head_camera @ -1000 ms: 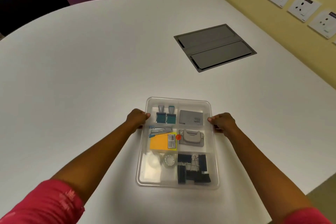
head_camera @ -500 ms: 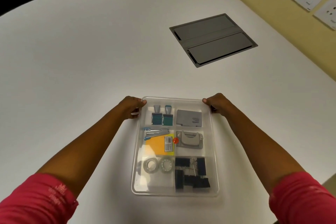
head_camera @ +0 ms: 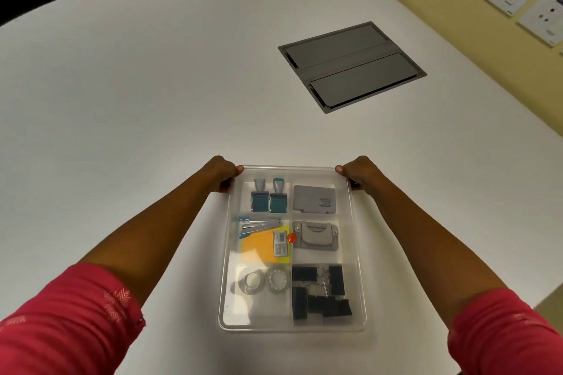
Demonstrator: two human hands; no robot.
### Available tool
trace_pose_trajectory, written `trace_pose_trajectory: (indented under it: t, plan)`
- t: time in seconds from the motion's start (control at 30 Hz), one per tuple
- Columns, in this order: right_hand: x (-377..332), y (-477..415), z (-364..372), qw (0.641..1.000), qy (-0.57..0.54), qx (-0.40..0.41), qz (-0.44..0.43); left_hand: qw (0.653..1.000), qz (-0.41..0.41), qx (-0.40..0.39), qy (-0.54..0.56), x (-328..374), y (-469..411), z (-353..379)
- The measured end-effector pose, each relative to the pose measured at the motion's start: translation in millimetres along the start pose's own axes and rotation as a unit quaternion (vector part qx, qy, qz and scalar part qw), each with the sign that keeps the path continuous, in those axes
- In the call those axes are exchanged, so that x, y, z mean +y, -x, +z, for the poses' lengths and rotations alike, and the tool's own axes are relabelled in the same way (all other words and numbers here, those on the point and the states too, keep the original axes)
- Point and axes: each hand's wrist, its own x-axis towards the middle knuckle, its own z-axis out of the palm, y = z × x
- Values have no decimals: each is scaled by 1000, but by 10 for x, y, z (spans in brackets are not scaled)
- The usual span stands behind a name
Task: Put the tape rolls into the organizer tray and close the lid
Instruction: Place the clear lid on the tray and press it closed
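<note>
On the white worktop (head_camera: 152, 100), both tape rolls (head_camera: 264, 281) sit in the organizer tray's (head_camera: 361, 283) near-left compartment under the clear lid. Left hand (head_camera: 220, 174) and right hand (head_camera: 359, 173) grasp its far corners; uneven pressing could leave one edge unseated.

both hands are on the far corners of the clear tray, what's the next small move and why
Probably press down on the far corners to seat the clear plastic lid: the left hand and right hand grip there, and the two clear tape rolls already lie in the near-left compartment.
</note>
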Motion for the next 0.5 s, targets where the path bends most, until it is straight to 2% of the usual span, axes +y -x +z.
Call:
trace_pose_trajectory:
  t: [0.1,0.17,0.23,0.3,0.37,0.5]
  plan:
    - [49,89,-6,999,21,18,-40,990,91,54,-95,-96,49,17]
    - [153,260,45,991,58,80,-95,959,198,123,-161,-274,165,108]
    - [306,540,171,972,69,156,-161,933,274,164,-165,-518,376,256]
    - [490,852,337,956,63,193,-213,909,337,173,-172,-766,579,407]
    - [706,1079,500,947,64,203,-241,900,370,152,-173,-992,755,532]
    - [1111,1240,740,925,144,214,-279,900,364,149,-186,-1309,868,667]
